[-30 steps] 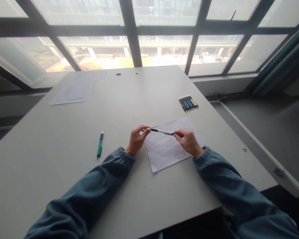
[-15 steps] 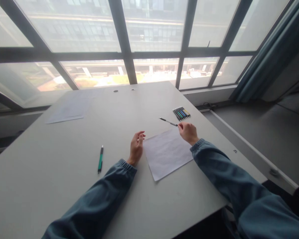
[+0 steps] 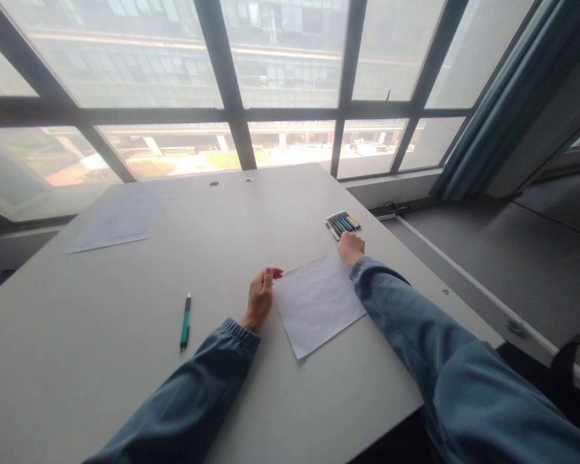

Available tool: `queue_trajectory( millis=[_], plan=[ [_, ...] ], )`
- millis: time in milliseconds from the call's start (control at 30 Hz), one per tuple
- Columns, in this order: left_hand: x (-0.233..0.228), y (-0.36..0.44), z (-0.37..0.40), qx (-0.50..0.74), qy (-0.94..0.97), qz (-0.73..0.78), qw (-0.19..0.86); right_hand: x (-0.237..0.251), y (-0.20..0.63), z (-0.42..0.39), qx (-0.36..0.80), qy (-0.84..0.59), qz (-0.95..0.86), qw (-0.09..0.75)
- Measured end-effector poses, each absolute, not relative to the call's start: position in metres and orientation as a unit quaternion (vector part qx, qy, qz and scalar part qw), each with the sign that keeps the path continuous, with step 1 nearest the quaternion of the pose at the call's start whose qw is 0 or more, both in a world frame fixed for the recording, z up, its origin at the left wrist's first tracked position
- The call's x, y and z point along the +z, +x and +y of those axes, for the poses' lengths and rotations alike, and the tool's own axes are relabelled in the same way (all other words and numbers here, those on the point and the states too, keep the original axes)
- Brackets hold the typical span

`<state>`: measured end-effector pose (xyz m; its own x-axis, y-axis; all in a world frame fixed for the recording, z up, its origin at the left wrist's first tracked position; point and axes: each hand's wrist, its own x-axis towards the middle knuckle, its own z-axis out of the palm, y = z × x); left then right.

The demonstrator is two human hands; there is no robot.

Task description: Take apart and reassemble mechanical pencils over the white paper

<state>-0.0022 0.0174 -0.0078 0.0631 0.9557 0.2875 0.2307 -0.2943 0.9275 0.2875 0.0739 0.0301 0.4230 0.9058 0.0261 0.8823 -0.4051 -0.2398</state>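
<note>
My right hand is closed on the near end of a black-and-silver pen, which lies along the left side of a row of pens. The fingertips are hidden behind the hand. Below that hand lies a sheet of white paper, partly covered by the right cuff. My left hand rests on its side at the paper's left edge, fingers loosely bent and apart, holding nothing. A green-and-black pen lies by itself left of my left forearm.
Everything rests on a white table. More paper sheets lie at its far left. Two small round fittings sit near the back edge, before the windows. A blue curtain hangs beyond the table's right side.
My right hand has carried the pen from above the paper to the left side of the pen row, turning it parallel to the others. My left hand has barely moved; the view has shifted slightly.
</note>
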Motion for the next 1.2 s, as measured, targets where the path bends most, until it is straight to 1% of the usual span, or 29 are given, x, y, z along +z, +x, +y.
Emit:
queue_trajectory(
  millis=[300, 633, 1000, 1200],
  plan=[
    [-0.008, -0.003, 0.017, 0.492, 0.643, 0.466, 0.358, 0.040, 0.289, 0.090, 0.088, -0.849, -0.511, 0.105],
    [-0.006, -0.001, 0.015, 0.484, 0.648, 0.471, 0.351, 0.038, 0.295, 0.100, 0.106, -0.851, -0.503, 0.111],
    [-0.006, -0.002, 0.015, 0.481, 0.660, 0.468, 0.338, 0.044, 0.298, 0.093, 0.109, -0.837, -0.522, 0.123],
    [-0.003, -0.001, 0.006, 0.473, 0.698, 0.450, 0.295, 0.052, 0.289, 0.074, 0.093, -0.825, -0.541, 0.136]
  ],
)
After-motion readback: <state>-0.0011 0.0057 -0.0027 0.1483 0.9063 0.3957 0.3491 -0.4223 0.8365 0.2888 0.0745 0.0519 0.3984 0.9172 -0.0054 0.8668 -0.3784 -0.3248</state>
